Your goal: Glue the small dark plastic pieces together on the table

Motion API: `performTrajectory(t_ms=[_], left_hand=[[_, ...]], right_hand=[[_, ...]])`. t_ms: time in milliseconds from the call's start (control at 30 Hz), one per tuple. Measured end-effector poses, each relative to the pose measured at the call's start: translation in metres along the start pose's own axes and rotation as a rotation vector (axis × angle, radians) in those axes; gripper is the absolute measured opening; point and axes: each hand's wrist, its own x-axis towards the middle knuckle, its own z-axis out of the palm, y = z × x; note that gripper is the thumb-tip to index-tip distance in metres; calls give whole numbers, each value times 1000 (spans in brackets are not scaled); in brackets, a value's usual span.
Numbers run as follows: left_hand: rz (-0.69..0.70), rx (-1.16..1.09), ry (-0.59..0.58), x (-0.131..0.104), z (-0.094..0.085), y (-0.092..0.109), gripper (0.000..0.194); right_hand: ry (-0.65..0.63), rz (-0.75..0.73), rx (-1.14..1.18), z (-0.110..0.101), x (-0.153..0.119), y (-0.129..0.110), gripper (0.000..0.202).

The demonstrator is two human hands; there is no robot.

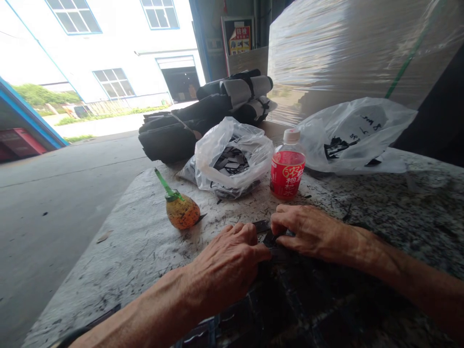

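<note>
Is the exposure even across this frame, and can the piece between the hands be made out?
Head view: no, outdoors at upper left is blown out; the foreground under the left hand and right hand is deep shadow, so the dark piece stays unclear; glare on the wrapped pallet.

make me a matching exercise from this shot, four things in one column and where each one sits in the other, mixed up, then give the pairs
Things:
1. red-labelled bottle
2. orange round bottle with green spout
3. open plastic bag of dark pieces
4. bundles of black sheets

Places:
A. far end of the table, behind the open bag
B. just beyond the right hand
C. left of the red-labelled bottle, mid table
D. beyond the left hand, near the table's left edge

Pairs: 1-B, 2-D, 3-C, 4-A
</note>
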Motion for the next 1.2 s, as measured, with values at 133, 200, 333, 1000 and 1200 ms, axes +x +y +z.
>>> performTrajectory(t_ms=[133, 200, 333, 1000, 1200], left_hand=[[-3, -7, 10, -1, 0, 0, 21], [1, -10, 16, -1, 1, 0, 24], [-3, -14, 20, 0, 3, -1, 24], [-24, -12, 148, -9, -7, -13, 26], [-167, 19, 388, -67, -42, 3, 6]], right_hand=[[39, 32, 13, -4, -6, 0, 6], [48, 44, 17, -5, -11, -1, 6], [-2, 26, 41, -3, -16, -5, 7], [-13, 38, 61, -8, -12, -11, 18], [186, 46, 144, -24, -37, -6, 16]])
